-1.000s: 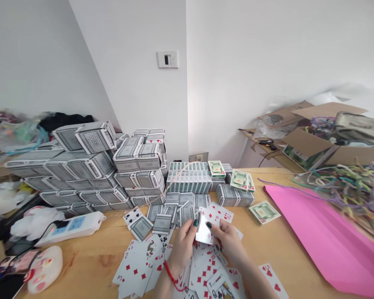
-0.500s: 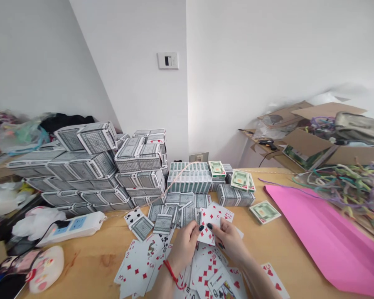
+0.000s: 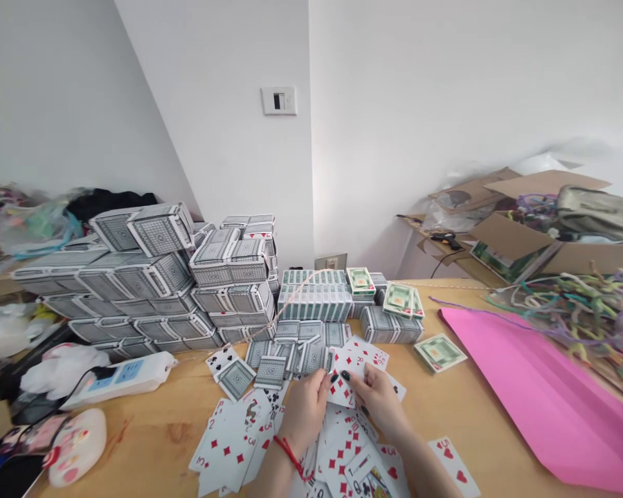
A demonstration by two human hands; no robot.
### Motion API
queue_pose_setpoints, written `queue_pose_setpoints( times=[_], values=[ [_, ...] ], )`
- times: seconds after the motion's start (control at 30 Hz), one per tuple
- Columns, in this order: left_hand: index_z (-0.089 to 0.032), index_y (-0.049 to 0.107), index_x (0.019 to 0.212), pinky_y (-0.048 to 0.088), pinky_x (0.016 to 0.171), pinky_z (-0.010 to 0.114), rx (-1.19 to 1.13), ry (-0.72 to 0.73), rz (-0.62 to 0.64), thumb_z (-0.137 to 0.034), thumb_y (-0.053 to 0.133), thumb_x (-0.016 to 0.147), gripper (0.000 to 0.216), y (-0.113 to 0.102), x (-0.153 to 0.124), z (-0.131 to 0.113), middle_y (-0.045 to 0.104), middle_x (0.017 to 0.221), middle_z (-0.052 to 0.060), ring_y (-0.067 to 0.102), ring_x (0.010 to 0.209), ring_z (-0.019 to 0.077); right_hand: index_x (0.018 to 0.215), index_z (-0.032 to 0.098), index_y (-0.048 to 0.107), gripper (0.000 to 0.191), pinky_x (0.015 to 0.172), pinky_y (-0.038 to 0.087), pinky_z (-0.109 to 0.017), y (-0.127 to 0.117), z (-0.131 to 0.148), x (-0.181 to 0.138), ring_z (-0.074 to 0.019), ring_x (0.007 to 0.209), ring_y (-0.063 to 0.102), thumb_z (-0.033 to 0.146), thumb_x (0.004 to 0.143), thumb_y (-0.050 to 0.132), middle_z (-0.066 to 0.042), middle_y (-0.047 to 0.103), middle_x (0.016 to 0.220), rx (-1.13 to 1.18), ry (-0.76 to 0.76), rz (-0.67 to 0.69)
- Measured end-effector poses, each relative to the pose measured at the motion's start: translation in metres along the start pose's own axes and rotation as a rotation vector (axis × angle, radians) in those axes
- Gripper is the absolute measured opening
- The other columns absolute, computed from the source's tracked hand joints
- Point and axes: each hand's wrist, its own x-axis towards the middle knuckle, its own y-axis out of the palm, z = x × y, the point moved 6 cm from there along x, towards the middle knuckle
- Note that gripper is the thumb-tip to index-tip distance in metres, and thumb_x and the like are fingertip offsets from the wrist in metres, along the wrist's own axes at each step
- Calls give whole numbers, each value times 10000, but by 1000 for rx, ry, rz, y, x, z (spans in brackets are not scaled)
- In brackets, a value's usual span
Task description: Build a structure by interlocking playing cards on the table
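Note:
Between my two hands is a playing card (image 3: 341,394) with red diamonds, face up. My left hand (image 3: 307,400), a red string on its wrist, pinches the card's left edge. On the right side, my right hand (image 3: 378,394) presses its thumb on the same card, with its fingers partly hidden beneath. Loose playing cards (image 3: 342,449) lie face up in a pile under my wrists. Folded card pieces (image 3: 271,372) with grey patterned backs sit just beyond my left hand. A five of hearts (image 3: 453,467) lies by my right forearm.
Stacked blocks of folded cards (image 3: 156,277) rise at the back left. Green card boxes (image 3: 440,353) stand at the right, beside a pink sheet (image 3: 540,401). A white power strip (image 3: 124,380) and a phone (image 3: 15,477) lie left. Coloured cords (image 3: 576,318) heap at far right.
Both hands stay on the diamond card, with only a slight shift of the fingers. My right forearm has moved a little left, showing more of the five of hearts.

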Motion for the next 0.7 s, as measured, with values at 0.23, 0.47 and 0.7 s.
queue_pose_setpoints(
  times=[0.23,0.47,0.7],
  values=[
    [-210,297,577,182,487,264,89,40,11,-321,322,864,308,3,0,2,380,471,-31,364,444,121,590,218,305,467,401,222,-213,-1,0,0,-70,407,283,614,686,532,81,333,448,-23,-12,-7],
    [-202,252,557,175,474,258,111,53,-20,-321,325,864,337,2,-1,-3,316,451,-49,325,425,101,605,213,301,418,410,192,-207,0,5,-3,-59,422,252,532,732,540,89,309,469,27,-37,44],
    [-198,221,555,170,444,227,-64,22,12,-334,354,849,350,4,0,8,248,454,-71,261,429,79,594,214,306,421,403,182,-202,7,15,-8,-50,391,239,527,713,561,101,324,423,101,-5,123]
  ],
)
